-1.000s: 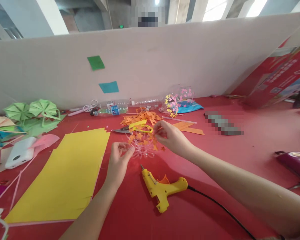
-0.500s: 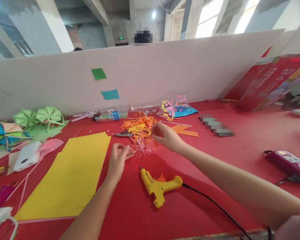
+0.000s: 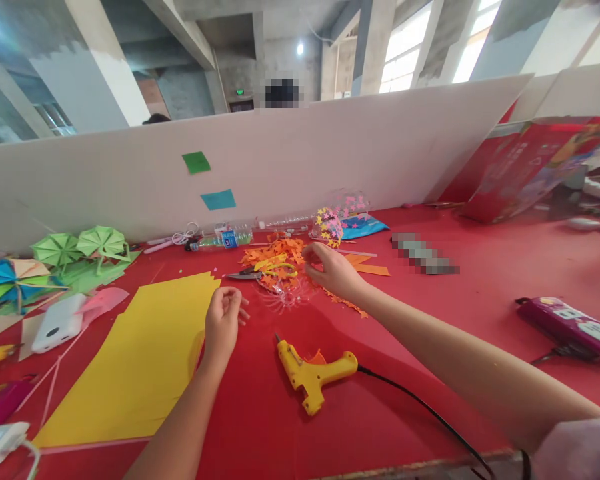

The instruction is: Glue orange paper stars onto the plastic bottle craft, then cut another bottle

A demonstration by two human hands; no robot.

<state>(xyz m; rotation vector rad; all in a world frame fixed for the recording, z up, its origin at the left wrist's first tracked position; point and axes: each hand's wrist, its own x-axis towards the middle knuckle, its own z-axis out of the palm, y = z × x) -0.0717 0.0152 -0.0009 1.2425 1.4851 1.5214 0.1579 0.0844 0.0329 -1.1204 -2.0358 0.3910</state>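
My left hand (image 3: pixel 225 317) is held over the right edge of the stacked yellow paper (image 3: pixel 150 353), its fingers loosely bent and apart with nothing visible in them. Farther forward, my right hand (image 3: pixel 335 267) reaches in from the right beside a pile of orange paper stars (image 3: pixel 280 250). Its fingers are curved, with a gap before the thumb; the palm side is hidden. Yellow-handled scissors (image 3: pixel 265 272) lie against the pile. In front of them is a clear plastic piece cut into thin curled strips (image 3: pixel 286 293). A yellow glue gun (image 3: pixel 313 375) rests between my forearms.
At the back lie a labelled plastic bottle (image 3: pixel 227 238), a clear bottle with pink and yellow stars (image 3: pixel 330 223) and a blue packet (image 3: pixel 365 225). Folded green paper umbrellas (image 3: pixel 100 241) and a white device (image 3: pixel 60 323) are left. A purple glue-stick-like box (image 3: pixel 570 327) sits right.
My left hand has drawn back left, away from the clear strips, and its fingers have loosened. A line of orange stars now shows below my right wrist. The view has tilted slightly upward.
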